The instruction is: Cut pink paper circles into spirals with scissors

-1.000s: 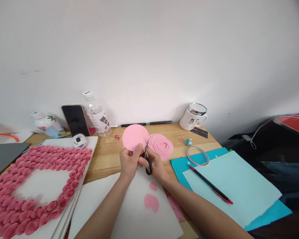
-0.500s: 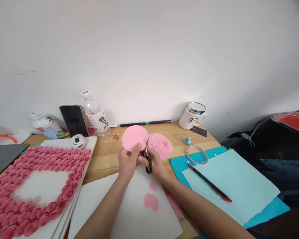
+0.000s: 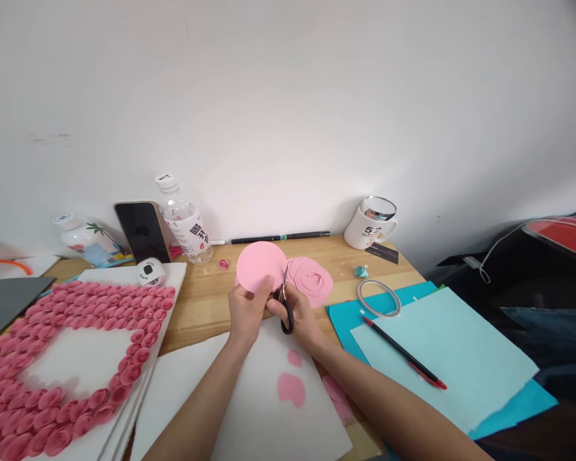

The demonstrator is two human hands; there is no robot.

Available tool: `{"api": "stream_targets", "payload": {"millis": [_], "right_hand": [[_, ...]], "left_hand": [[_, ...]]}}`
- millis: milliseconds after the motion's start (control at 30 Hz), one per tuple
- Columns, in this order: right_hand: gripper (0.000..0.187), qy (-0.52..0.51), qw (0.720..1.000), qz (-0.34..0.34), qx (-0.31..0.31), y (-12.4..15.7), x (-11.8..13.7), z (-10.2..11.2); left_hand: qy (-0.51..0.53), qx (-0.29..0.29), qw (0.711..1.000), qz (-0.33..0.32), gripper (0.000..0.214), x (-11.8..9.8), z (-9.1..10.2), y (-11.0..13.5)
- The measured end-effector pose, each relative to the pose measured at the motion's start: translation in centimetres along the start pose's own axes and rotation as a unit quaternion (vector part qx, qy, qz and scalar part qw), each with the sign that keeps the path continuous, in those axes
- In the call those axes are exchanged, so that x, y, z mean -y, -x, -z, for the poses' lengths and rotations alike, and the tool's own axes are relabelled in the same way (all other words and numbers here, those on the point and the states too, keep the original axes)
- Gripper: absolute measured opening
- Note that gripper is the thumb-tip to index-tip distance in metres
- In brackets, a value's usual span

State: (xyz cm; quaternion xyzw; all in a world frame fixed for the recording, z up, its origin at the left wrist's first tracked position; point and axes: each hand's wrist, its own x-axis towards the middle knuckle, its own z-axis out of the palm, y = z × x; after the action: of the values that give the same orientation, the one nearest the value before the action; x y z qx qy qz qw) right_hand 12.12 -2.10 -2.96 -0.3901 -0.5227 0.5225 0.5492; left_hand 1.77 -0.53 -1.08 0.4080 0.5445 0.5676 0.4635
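Left hand: pinches disc.
Right hand: clamped on scissors, blades at rim.
Tip: best to feed disc slowly, small snips.

Bright even daylight, soft shadows, sharp focus, wide-angle edge distortion.

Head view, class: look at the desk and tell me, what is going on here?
A person holds a pink paper circle in the left hand and black-handled scissors in the right hand, blades at the circle's right edge. Spiral-cut pink circles lie just beside on the wooden desk, and pink scraps lie on the white sheet below the hands.
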Motion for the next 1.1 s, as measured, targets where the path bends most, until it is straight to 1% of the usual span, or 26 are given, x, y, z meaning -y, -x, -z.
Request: {"api": "stream_targets", "payload": {"millis": [167,400,567,900,1100], "right_hand": [[0.029,-0.001,1.0,0.008,0.006,0.03,-0.22,0.05],[0.03,0.001,1.0,-0.007,0.005,0.13,-0.45,0.07],[0.028,-0.005,1.0,-0.005,0.006,0.13,-0.63,0.12],[0.026,-0.013,0.999,-0.03,0.006,0.26,-0.22,-0.12],[0.031,-0.012,1.0,-0.026,0.008,0.16,-0.4,0.09]], "left_hand": [[0.01,-0.001,1.0,0.005,0.029,-0.08,-0.03,0.09],[0.029,-0.002,0.999,0.021,0.026,-0.19,-0.13,0.18],[0.034,0.01,0.999,0.027,0.026,-0.71,-0.18,0.38],[0.059,0.006,0.998,0.038,0.026,-0.92,-0.25,0.4],[0.025,0.003,1.0,0.018,0.025,-0.66,0.12,-0.07]]}}
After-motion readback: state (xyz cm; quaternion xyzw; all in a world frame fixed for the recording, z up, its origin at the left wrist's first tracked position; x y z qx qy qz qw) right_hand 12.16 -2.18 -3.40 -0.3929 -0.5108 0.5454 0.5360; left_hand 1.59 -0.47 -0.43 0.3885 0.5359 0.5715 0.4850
